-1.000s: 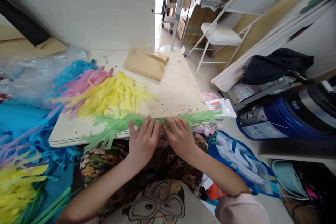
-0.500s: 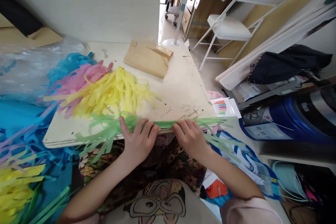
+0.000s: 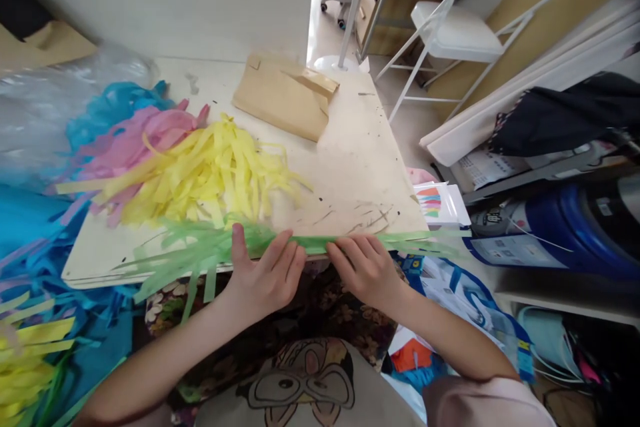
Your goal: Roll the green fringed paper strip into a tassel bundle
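A long bundle of green fringed tissue paper lies along the near edge of a pale wooden board. My left hand pinches it near the middle, thumb on top. My right hand pinches the same twisted green strip just to the right. The strip between the hands is rolled thin; its ends fan out loose at left and right. A yellow fringed paper pile lies just behind, with pink and blue ones farther left.
A folded brown paper bag lies at the board's far side. Clear plastic wrap sits at far left. More yellow and blue strips lie lower left. A white folding chair and a blue drum stand right.
The view has tilted down slightly. My hands moved a little apart along the green strip and kept hold of it; the strip between them looks more tightly rolled.
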### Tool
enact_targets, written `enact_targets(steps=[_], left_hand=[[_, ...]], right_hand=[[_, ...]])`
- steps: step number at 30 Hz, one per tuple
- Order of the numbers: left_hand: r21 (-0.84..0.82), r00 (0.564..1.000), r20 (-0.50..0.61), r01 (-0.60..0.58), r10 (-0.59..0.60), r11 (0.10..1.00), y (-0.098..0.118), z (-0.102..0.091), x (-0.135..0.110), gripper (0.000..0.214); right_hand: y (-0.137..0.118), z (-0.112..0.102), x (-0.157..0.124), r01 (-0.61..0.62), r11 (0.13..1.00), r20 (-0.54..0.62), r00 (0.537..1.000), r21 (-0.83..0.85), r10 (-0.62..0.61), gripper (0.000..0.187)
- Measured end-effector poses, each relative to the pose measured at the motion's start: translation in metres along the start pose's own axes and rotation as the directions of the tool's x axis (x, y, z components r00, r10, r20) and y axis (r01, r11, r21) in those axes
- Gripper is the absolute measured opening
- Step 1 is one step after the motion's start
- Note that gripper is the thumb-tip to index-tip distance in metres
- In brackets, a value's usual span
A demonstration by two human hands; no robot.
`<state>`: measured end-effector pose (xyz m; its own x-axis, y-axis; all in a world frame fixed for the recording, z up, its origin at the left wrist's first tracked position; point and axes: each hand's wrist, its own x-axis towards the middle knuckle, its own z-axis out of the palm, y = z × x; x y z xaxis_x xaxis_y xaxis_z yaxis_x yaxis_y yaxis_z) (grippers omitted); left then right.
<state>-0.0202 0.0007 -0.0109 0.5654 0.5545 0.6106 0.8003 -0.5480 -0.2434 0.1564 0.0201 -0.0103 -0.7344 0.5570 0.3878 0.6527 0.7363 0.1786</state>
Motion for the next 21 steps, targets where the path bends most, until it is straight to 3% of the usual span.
enact_targets(steps=[7, 13, 21], left_hand=[[0.005, 0.989, 0.098, 0.114, -0.114, 0.993, -0.004, -0.002, 0.011, 0.009], [-0.092, 0.956, 0.208, 0.229, -0.206, 0.969, -0.007, -0.007, 0.018, 0.016], [-0.173, 0.909, 0.299, 0.350, -0.289, 0.921, -0.011, -0.005, 0.022, 0.018]], right_hand=[[0.018, -0.008, -0.016, -0.106, 0.994, 0.046, 0.993, 0.003, 0.106, 0.011], [0.027, -0.023, -0.013, -0.260, 0.953, 0.163, 0.958, 0.157, 0.235, 0.017], [0.033, -0.023, -0.009, -0.372, 0.882, 0.306, 0.909, 0.290, 0.282, 0.013]])
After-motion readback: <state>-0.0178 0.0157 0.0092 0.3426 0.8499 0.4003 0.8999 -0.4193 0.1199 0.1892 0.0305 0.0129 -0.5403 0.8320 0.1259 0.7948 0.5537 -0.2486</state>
